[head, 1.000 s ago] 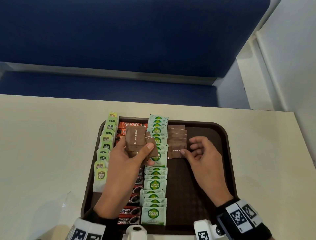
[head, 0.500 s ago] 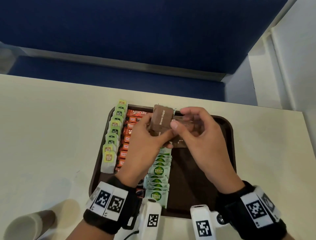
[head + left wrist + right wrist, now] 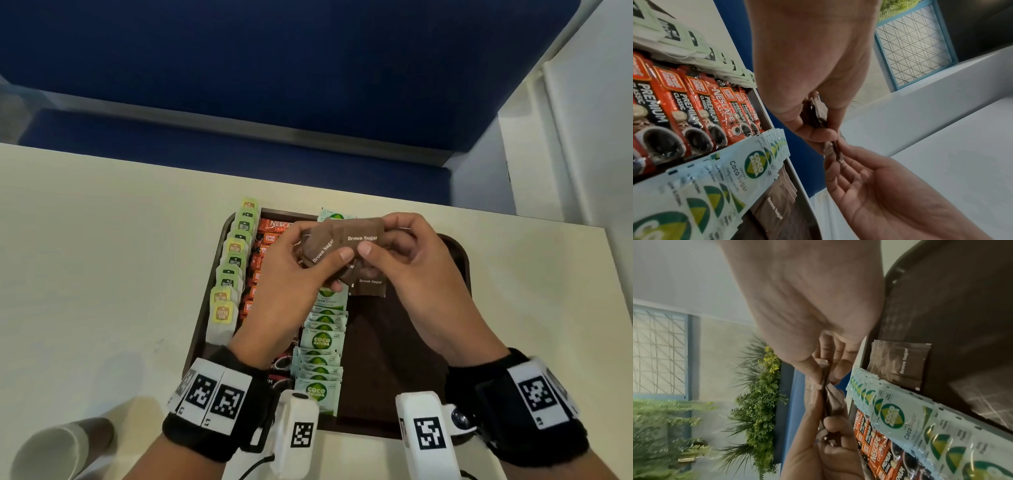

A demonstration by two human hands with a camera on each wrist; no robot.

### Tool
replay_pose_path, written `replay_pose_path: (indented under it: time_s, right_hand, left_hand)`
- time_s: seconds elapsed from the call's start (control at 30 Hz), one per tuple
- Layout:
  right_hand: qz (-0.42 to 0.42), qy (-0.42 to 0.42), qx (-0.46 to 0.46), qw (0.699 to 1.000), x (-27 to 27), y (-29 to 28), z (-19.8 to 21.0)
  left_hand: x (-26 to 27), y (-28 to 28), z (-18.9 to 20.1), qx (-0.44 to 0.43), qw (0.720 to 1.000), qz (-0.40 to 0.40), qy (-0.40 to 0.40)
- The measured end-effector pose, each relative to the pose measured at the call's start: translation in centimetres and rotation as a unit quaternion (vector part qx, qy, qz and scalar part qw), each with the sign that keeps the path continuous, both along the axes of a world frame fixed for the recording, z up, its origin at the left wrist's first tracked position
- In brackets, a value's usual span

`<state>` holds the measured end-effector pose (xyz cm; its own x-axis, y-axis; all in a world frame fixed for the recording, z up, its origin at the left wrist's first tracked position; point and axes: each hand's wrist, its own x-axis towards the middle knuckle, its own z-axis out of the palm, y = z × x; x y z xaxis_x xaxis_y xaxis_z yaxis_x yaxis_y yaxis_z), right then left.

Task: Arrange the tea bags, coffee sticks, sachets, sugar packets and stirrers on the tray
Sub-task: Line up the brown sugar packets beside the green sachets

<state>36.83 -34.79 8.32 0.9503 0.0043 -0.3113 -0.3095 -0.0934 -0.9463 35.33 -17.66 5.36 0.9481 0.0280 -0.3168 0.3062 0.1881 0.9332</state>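
Observation:
Above the dark brown tray (image 3: 460, 274) my left hand (image 3: 301, 270) holds a small stack of brown sugar packets (image 3: 320, 248). My right hand (image 3: 404, 260) pinches the top brown sugar packet (image 3: 363, 234) of that stack by its right part. On the tray lie rows of green tea bags (image 3: 236, 260), orange coffee sticks (image 3: 270, 231) and Coco Natura sugar sachets (image 3: 322, 341), plus laid brown sugar packets (image 3: 370, 286). The wrist views show the same stack edge-on (image 3: 813, 116) (image 3: 826, 395) between both hands' fingertips. No stirrers are in view.
The tray sits on a cream table (image 3: 102, 274) with a blue bench (image 3: 239, 154) behind it. A paper cup (image 3: 58, 448) lies at the table's near left corner. The tray's right half (image 3: 394, 359) is bare.
My right hand left the laid packets on the tray, came up to the left hand's stack, and now pinches its top packet, drawing it rightward. Both hands rose slightly.

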Motion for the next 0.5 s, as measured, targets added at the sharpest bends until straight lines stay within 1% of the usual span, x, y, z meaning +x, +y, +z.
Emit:
replay_pose_path:
  time_s: [0.1,0.13,0.17,0.23,0.3,0.33,0.37,0.4,0.43,0.5]
  right_hand:
    - [0.043,0.001,-0.056,0.997,-0.3,-0.7,-0.2]
    - [0.048,0.002,-0.066,0.997,-0.3,-1.0,-0.3]
    - [0.044,0.008,-0.056,0.997,-0.3,-1.2,-0.5]
    - [0.018,0.034,0.015,0.999,-0.4,-1.7,-0.8]
    - [-0.029,0.061,0.094,0.993,-0.5,-2.3,-1.3]
    - [-0.056,0.067,0.114,0.99,-0.6,-2.7,-1.8]
    - [-0.078,0.07,0.113,0.988,-0.7,-3.1,-2.3]
    - [-0.089,0.069,0.084,0.99,-1.0,-3.4,-2.9]
    - [-0.088,0.065,0.03,0.994,-1.3,-3.8,-3.7]
    - [-0.049,0.048,-0.093,0.993,-1.9,-4.1,-5.1]
  left_hand:
    - [-0.2,0.1,-0.2,0.018,1.0,0.001,-0.009]
    - [-0.3,0.1,-0.2,0.018,1.0,0.001,-0.01]
    - [-0.4,0.2,-0.2,0.016,1.0,-0.001,-0.009]
    - [-0.4,0.2,-0.3,0.008,1.0,0.001,-0.004]
    - [-0.3,0.3,-0.4,0.001,1.0,0.015,0.004]
    - [-0.3,0.4,-0.6,0.0,1.0,0.025,0.007]
    - [-0.3,0.5,-0.7,0.0,0.999,0.038,0.011]
    - [-0.3,0.6,-0.9,-0.002,0.999,0.052,0.015]
    - [-0.4,0.8,-1.1,-0.004,0.998,0.066,0.02]
    - [-0.6,1.1,-1.5,-0.008,0.996,0.087,0.028]
